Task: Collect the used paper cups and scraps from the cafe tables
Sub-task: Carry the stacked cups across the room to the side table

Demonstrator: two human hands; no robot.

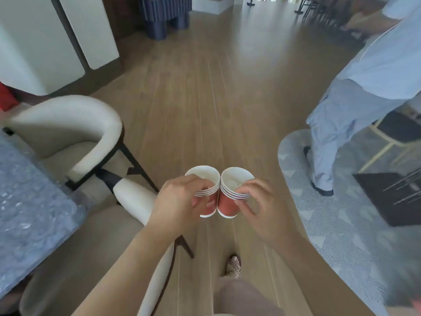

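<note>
Two stacks of red paper cups with white insides are held side by side over the wooden floor, rims touching. My left hand (176, 201) grips the left cup stack (208, 205), thumb over its rim. My right hand (257, 206) holds the right cup stack (227, 205) with fingertips on its rim. Something white and crumpled, possibly a paper scrap, lies inside the right stack.
A grey marble-look table (27, 201) is at the left edge, with two cream armchairs (68, 133) beside it. A person in light blue clothes (341, 115) stands at the right on a patterned rug (341, 224). My sandalled foot (234, 265) is below.
</note>
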